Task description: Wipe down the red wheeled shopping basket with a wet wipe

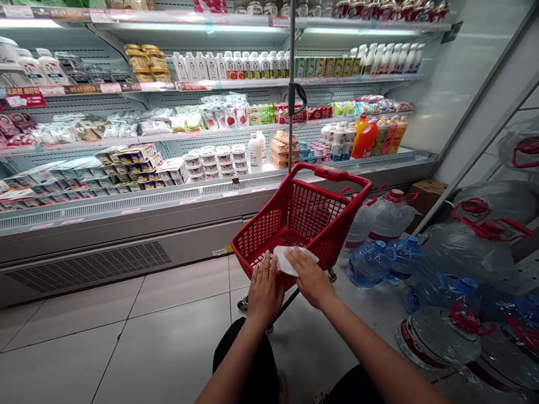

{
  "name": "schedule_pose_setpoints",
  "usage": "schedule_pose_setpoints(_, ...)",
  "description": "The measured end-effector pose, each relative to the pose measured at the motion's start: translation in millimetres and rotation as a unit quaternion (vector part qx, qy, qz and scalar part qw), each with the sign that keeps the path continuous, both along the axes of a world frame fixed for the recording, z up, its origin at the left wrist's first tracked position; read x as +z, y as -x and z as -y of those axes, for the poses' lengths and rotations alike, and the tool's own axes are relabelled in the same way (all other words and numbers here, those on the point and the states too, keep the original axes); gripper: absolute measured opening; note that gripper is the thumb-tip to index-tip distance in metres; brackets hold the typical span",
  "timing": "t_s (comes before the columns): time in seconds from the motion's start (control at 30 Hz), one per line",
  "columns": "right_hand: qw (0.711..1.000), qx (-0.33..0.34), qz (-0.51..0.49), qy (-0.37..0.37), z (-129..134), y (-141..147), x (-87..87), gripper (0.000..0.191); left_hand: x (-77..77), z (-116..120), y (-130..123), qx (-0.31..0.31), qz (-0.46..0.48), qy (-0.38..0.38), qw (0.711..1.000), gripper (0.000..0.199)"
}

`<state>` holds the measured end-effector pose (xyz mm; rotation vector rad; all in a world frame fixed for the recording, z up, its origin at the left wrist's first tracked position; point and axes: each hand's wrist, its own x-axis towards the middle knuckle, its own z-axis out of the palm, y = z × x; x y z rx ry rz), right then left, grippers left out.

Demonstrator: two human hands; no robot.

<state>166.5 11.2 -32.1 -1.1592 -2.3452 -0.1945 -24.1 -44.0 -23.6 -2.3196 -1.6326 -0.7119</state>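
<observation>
A red plastic shopping cart [315, 215] stands before me, in front of the refrigerated shelves. My left hand [265, 289] lies against the near side of its basket, fingers stretched out and with nothing in it. Under the fingers of my right hand [308, 273] is a white cloth [284, 260], pressed on the cart's near rim. The cloth sticks out to the left of and above those fingers. Part of the near rim is hidden behind the hands and the cloth.
Refrigerated shelves [204, 203] with dairy cups, bottles and packets run along the back. To the right, large water bottles [440, 337] and smaller blue ones [371, 263] crowd the floor beside the cart. A cardboard box [426, 199] sits behind them. Grey floor tiles [170, 331] extend to the left.
</observation>
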Motion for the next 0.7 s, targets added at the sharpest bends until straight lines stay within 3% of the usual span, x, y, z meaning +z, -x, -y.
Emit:
schedule_pose_setpoints(0.1, 0.999, 0.038, 0.009, -0.008, 31, 19, -2.6, 0.072, 1.2, 2, 1, -0.031, 0.006, 0.003, 1.0, 0.094)
schedule_pose_setpoints(0.2, 0.998, 0.056, 0.026, -0.011, 42, 5, -0.7, 0.073, 5.5, -5, 19, -0.094, -0.012, 0.021, 0.995, 0.093)
schedule_pose_setpoints(0.4, 0.999, -0.041, 0.032, 0.008, 8, -60, 6.0, 0.073, 14.8, -34, 57, -0.105, -0.095, 0.03, 0.99, 0.074)
schedule_pose_setpoints(0.53, 0.996, -0.092, 0.011, 0.017, -6, -71, 5.9, 0.069, 8.8, -46, 46, -0.078, -0.094, 0.014, 0.992, 0.07)
schedule_pose_setpoints(0.7, 0.997, -0.077, 0.001, 0.012, 15, -41, -4.6, 0.069, -1.1, -43, 3, -0.05, -0.07, 0.008, 0.996, 0.066)
